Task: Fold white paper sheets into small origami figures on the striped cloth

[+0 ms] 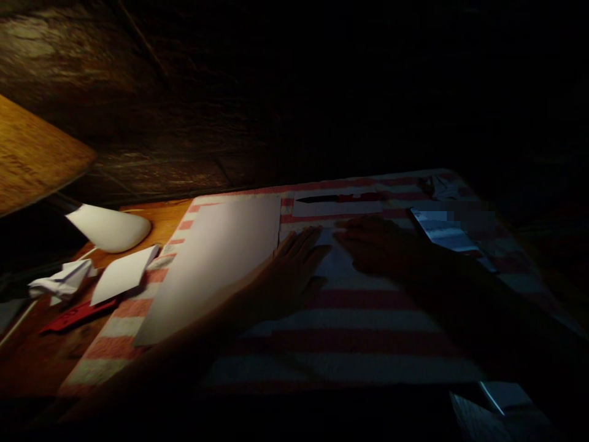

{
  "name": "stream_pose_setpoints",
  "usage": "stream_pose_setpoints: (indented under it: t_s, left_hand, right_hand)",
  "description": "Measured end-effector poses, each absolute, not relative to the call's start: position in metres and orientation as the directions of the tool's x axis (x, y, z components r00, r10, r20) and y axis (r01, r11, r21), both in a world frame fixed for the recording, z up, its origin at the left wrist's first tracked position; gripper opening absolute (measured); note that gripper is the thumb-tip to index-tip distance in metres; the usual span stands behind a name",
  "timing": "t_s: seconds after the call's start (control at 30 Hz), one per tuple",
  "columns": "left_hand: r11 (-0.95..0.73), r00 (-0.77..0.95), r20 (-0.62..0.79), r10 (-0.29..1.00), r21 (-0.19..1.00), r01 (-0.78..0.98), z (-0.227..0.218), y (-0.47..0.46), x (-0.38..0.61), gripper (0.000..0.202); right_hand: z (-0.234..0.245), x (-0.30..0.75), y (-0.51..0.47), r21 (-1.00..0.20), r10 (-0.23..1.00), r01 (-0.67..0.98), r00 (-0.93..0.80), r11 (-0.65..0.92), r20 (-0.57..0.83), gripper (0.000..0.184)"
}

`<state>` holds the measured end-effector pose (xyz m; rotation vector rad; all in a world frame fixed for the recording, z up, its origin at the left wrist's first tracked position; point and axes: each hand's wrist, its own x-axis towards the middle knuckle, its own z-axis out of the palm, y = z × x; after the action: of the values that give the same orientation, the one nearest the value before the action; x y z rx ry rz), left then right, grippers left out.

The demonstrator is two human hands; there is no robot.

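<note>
My left hand (299, 258) lies with its fingers stretched out at the left edge of a small piece of white paper (337, 261) in the middle of the cloth. From the other side my right hand (378, 244) rests on the same paper, its fingers pointing left and looking spread, though deep shadow blurs them. Left of my hands lies a large white sheet (225, 245), partly covered by my left forearm. Just beyond my fingers, a knife (338, 197) with a dark blade and red handle lies on another strip of paper (317, 209).
A red-and-white striped cloth (359, 341) covers the table. At the left are a lamp with a white base (113, 228), crumpled paper (64, 281), a folded paper piece (125, 275) and a red flat object (78, 316). A phone with a lit screen (442, 230) lies right.
</note>
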<state>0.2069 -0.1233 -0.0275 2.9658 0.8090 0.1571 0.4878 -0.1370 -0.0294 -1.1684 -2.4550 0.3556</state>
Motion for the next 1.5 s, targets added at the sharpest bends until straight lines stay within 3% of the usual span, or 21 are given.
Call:
stream_pose_setpoints:
  t_s: [0.13, 0.2, 0.37, 0.5, 0.7, 0.9, 1.3, 1.5]
  left_hand:
    - [-0.857, 0.854, 0.081, 0.514, 0.081, 0.508, -0.025, -0.125, 0.207, 0.057]
    - [-0.863, 0.859, 0.089, 0.505, 0.085, 0.498, -0.024, -0.126, 0.208, 0.057]
    - [-0.861, 0.852, 0.123, 0.509, 0.091, 0.501, -0.026, -0.125, 0.212, 0.07]
    - [-0.855, 0.847, 0.117, 0.519, 0.096, 0.51, -0.027, -0.125, 0.212, 0.074]
    - [-0.831, 0.826, 0.107, 0.554, 0.137, 0.539, -0.03, -0.125, 0.209, 0.077]
    - [-0.828, 0.823, 0.096, 0.56, 0.095, 0.553, -0.031, -0.124, 0.207, 0.079]
    - [-0.765, 0.756, 0.114, 0.644, 0.088, 0.638, -0.031, -0.13, 0.207, 0.08]
    - [-0.767, 0.751, 0.155, 0.641, 0.101, 0.634, -0.031, -0.129, 0.206, 0.071]
  right_hand:
    - [-0.021, 0.475, -0.147, -0.204, 0.761, 0.733, -0.612, 0.648, 0.216, 0.051]
    - [-0.018, 0.464, -0.153, -0.158, 0.789, 0.778, -0.572, 0.608, 0.224, 0.057]
    - [-0.026, 0.437, -0.159, -0.166, 0.752, 0.737, -0.614, 0.655, 0.237, 0.091]
    - [-0.04, 0.431, -0.157, -0.186, 0.749, 0.73, -0.607, 0.658, 0.266, 0.103]
    - [-0.046, 0.428, -0.159, -0.138, 0.759, 0.755, -0.597, 0.641, 0.258, 0.099]
    - [-0.048, 0.424, -0.161, -0.084, 0.799, 0.809, -0.548, 0.581, 0.247, 0.1]
    - [-0.034, 0.426, -0.176, -0.047, 0.929, 0.948, -0.296, 0.313, 0.22, 0.115]
    - [-0.019, 0.426, -0.168, -0.038, 0.922, 0.944, -0.311, 0.328, 0.232, 0.103]
